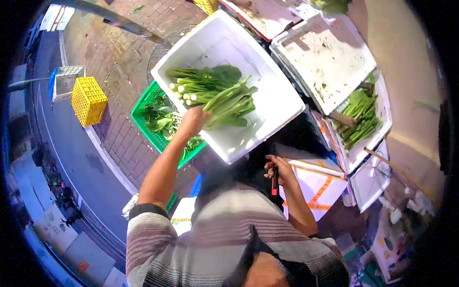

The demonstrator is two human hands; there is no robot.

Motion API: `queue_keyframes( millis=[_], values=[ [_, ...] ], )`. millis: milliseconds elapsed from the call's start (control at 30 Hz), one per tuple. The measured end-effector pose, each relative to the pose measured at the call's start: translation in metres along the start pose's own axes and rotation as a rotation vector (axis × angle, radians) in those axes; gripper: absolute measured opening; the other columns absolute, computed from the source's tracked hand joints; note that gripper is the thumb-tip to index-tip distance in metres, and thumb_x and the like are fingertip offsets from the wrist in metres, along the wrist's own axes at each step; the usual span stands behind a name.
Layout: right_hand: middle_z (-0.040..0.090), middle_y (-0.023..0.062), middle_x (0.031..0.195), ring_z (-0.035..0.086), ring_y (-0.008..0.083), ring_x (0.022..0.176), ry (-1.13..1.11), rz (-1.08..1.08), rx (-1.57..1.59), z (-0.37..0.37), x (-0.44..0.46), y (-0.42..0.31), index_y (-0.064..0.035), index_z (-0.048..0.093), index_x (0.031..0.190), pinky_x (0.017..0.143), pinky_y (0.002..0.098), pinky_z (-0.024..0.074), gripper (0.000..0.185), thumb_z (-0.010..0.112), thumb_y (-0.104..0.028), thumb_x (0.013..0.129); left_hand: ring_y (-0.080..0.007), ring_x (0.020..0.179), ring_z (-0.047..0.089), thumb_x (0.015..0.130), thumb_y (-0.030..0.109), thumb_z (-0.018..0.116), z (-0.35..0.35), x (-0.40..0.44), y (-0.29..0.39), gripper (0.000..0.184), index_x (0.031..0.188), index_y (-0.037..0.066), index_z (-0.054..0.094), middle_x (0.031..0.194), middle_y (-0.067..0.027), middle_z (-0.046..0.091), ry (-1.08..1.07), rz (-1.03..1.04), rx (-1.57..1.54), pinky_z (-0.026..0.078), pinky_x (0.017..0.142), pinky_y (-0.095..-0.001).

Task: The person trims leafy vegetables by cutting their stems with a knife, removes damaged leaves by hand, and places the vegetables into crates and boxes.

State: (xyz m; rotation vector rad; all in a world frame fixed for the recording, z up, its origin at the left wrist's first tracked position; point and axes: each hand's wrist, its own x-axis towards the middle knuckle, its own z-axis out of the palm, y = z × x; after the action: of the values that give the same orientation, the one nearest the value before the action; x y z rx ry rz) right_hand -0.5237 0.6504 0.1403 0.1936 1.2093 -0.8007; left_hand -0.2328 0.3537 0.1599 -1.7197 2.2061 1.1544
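My left hand (194,120) is inside a white foam box (282,107), closed round the stem end of a bunch of leafy greens (233,106). More greens with pale cut stems (203,79) lie beside that bunch in the box. Lower down, near my body, my right hand (282,171) is wrapped round a slim black tool with a red part (275,184); its kind does not show clearly. Left of the foam box, partly under it, stands a green crate (138,112) with leafy vegetables (165,115) in it.
At the right, a dirt-specked foam tray (325,57) rests above another foam box (385,115) of long greens (358,117). A taped foam box (311,189) stands by my right arm. A yellow crate (89,101) is on the brick pavement, near the road (71,158).
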Motion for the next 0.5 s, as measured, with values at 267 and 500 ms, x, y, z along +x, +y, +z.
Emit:
queue_keyframes(
  millis=[267,500],
  values=[
    [0.067,0.0066,0.091,0.060,0.0115,0.067,-0.108,-0.152,-0.486,0.143,0.016,-0.043,-0.0008,0.061,0.118,0.059,0.0269,0.0531,0.036,0.068,-0.022,0.089,-0.0152,0.069,0.062,0.099,0.032,0.056,-0.001,-0.134,-0.020,0.032,0.111,0.003,0.063,0.084,-0.0065,0.067,0.017,-0.337,-1.397,0.051,0.059,-0.0309],
    [0.068,0.0140,0.108,0.065,0.0220,0.098,-0.349,-0.474,-0.915,0.288,0.024,-0.014,0.0013,0.061,0.119,0.087,0.0346,0.0519,0.045,0.072,-0.028,0.086,-0.0205,0.083,0.067,0.099,0.024,0.056,0.019,-0.184,-0.049,0.028,0.118,0.003,0.060,0.100,-0.0085,0.068,0.157,-0.315,-1.820,0.057,0.073,-0.0359]
  ],
)
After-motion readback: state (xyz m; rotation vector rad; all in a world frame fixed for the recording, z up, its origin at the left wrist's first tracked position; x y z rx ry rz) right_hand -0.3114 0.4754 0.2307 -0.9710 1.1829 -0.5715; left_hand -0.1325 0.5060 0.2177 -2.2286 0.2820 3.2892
